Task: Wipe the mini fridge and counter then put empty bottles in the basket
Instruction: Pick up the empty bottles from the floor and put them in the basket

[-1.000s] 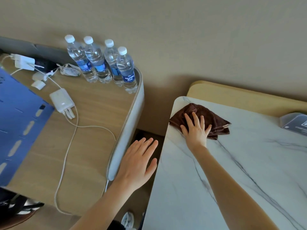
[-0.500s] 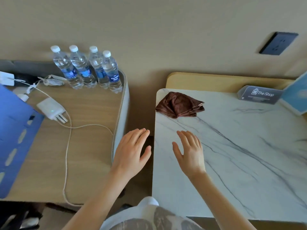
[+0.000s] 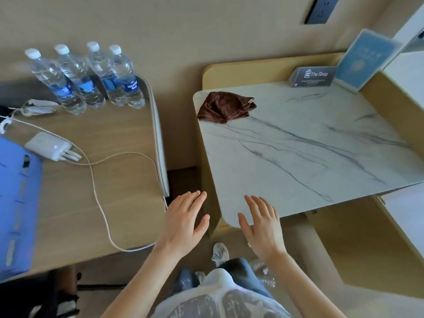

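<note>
Lower centre of frame: both hands are hovering low, palms down. The left hand is sitting over the dark gap between the two pieces of furniture, fingers straight and together, thumb out, holding nothing. The right hand is hanging at the near left corner of the marble counter, fingers straight and slightly spread, also holding nothing. Whether it is touching the stone cannot be told.

The counter, white with grey veins, is filling the right half of the frame, with a pale wood ledge running behind it. A brown cloth is lying crumpled on its far left corner, well apart from both hands. At the upper right a grey card reading "The Shop" is standing just beside a blue sign.

Left half: a wooden desk with a pale rounded edge. Four water bottles, white-capped and blue-labelled, are standing in a tight row at its far edge, upper left. How full they are cannot be told. A white charger is lying at mid left, its cable looping toward the near edge. A blue folder is covering the far left.

A beige wall is running across the top, carrying a dark socket at upper right.
</note>
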Tool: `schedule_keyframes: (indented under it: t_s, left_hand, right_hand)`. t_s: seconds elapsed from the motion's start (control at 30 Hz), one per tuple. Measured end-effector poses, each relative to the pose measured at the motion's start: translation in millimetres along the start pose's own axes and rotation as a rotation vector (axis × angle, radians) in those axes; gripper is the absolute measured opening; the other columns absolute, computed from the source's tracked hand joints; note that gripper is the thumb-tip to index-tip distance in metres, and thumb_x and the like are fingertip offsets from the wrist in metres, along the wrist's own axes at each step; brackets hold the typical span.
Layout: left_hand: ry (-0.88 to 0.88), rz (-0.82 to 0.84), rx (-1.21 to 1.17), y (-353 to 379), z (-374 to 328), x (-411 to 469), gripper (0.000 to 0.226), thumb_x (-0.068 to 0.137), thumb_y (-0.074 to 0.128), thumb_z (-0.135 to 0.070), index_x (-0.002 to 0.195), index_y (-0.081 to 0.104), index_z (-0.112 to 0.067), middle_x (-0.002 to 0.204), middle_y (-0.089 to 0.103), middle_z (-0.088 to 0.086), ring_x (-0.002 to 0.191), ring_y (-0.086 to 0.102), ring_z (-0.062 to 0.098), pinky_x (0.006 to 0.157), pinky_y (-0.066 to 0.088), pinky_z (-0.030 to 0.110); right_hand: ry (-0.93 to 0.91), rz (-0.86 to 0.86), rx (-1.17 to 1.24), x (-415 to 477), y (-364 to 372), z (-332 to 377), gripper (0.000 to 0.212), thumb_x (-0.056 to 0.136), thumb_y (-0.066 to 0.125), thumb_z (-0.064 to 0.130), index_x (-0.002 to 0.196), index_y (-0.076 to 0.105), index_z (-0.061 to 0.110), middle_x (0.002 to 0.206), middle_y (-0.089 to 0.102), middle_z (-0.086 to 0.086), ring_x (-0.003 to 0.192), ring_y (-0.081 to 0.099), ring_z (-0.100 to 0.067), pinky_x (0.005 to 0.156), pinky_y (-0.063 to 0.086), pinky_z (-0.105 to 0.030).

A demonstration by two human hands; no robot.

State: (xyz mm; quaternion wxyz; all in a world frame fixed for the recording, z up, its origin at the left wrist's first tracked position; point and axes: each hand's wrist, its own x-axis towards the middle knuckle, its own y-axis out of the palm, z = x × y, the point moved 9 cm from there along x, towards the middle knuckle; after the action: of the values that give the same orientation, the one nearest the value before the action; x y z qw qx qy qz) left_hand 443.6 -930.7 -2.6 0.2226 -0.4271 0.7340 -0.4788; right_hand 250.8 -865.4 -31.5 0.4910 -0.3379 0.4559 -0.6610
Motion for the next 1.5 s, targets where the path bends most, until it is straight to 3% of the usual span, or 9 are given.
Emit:
schedule_keyframes:
  t_s: [0.1,0.27,0.4,0.6,0.73,1.13,1.5]
  left_hand:
    - [0.043,0.025,-0.018,-4.9,-3.3,-17.4,0.055,0.095,0.040,-0.043,0.136,0.058,-0.012,0.136,0.061,0.004,0.127,0.055,0.024,0.106,0.045,0.040]
    - [0.126,0.070,-0.049,-0.9,-21.1,-34.7,0.059,0.095,0.036,-0.046,0.138,0.056,-0.011,0.138,0.059,0.006,0.130,0.053,0.024,0.107,0.044,0.040]
    - [0.196,0.078,-0.101,3.0,-55.8,-42.4,0.058,0.095,0.038,-0.047,0.136,0.057,-0.010,0.136,0.061,0.006,0.127,0.054,0.023,0.105,0.047,0.039]
    - [0.427,0.174,-0.038,31.6,-136.4,-56.7,0.059,0.096,0.037,-0.047,0.137,0.057,-0.010,0.135,0.061,0.006,0.125,0.056,0.023,0.102,0.049,0.041]
    - [0.517,0.204,-0.001,56.8,-190.5,-81.1,0.058,0.095,0.038,-0.046,0.136,0.057,-0.011,0.138,0.059,0.006,0.128,0.054,0.022,0.105,0.046,0.039]
    - [0.487,0.286,-0.069,134.6,-319.9,-242.3,0.059,0.092,0.037,-0.044,0.132,0.060,-0.008,0.130,0.063,0.007,0.121,0.057,0.024,0.101,0.045,0.038]
    - [0.520,0.311,-0.017,166.0,-398.5,-244.0,0.059,0.091,0.037,-0.043,0.132,0.060,-0.007,0.131,0.063,0.006,0.121,0.057,0.024,0.102,0.046,0.039]
  right_hand:
    - [0.038,-0.074,0.029,-29.7,-10.7,-4.0,0.056,0.097,0.037,0.048,0.136,0.056,0.014,0.136,0.059,-0.008,0.129,0.050,-0.032,0.109,0.038,-0.051]
    - [0.138,-0.182,0.026,-79.0,-33.2,-25.6,0.046,0.095,0.060,0.029,0.136,0.055,0.008,0.135,0.058,-0.011,0.130,0.047,-0.033,0.111,0.034,-0.048]
    - [0.250,-0.319,0.039,-132.1,-62.2,-54.4,0.049,0.096,0.050,0.037,0.133,0.057,0.007,0.133,0.059,-0.010,0.128,0.048,-0.032,0.111,0.034,-0.045]
    - [0.436,-0.455,0.033,-227.5,-83.5,-112.3,0.042,0.095,0.063,0.026,0.133,0.058,0.008,0.133,0.059,-0.009,0.126,0.050,-0.033,0.105,0.039,-0.055]
    - [0.528,-0.521,0.045,-300.5,-87.4,-147.0,0.041,0.097,0.057,0.029,0.132,0.058,0.008,0.132,0.060,-0.008,0.124,0.052,-0.031,0.102,0.043,-0.055]
    - [0.601,-0.511,0.017,-499.7,-112.2,-232.9,0.041,0.094,0.063,0.023,0.129,0.060,0.001,0.125,0.063,-0.014,0.118,0.056,-0.034,0.098,0.046,-0.052]
    - [0.555,-0.501,0.078,-509.7,-137.7,-294.7,0.042,0.094,0.064,0.022,0.130,0.060,0.002,0.127,0.062,-0.013,0.121,0.055,-0.033,0.099,0.045,-0.051]
